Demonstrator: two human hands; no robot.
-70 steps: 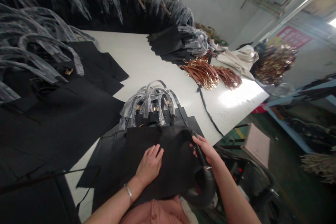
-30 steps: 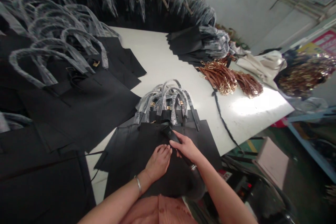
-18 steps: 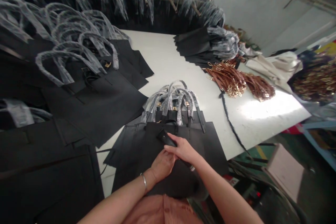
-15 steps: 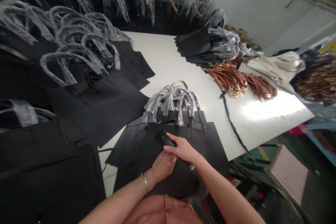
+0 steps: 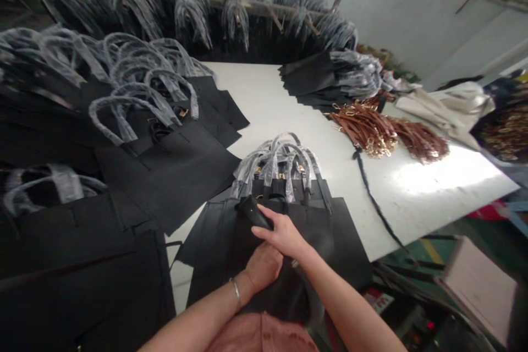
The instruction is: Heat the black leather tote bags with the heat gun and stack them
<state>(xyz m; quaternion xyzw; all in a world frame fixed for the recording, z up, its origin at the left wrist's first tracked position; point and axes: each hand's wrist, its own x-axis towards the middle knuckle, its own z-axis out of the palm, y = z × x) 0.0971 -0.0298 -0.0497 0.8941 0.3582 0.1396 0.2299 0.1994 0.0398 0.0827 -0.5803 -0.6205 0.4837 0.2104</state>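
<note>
My right hand (image 5: 284, 235) is closed around a black elongated item (image 5: 253, 213), smooth and wider at its far end; its exact kind I cannot make out. A small metal bit shows below that wrist. My left hand (image 5: 265, 267), with a bangle at its wrist, is curled into a fist just under the right hand, touching it. What its fingers hold, if anything, is hidden. Both hands are over the top panel of a stack of black bags (image 5: 330, 247). Plastic-wrapped handles (image 5: 284, 157) with gold buckles stand up at the stack's far edge.
More black bags (image 5: 177, 168) with wrapped handles are piled on the left. On the white table (image 5: 264, 93) lie brown straps (image 5: 367, 129) with gold clasps, another bag stack (image 5: 309, 74) and a dark cord (image 5: 373, 203). Behind stands a rack (image 5: 264, 3) hung with wrapped handles.
The view has shifted slightly, so the surroundings appear lower and further right. My right hand keeps its hold on the black item, whose far end has tilted a little; the left fist stays close beneath.
</note>
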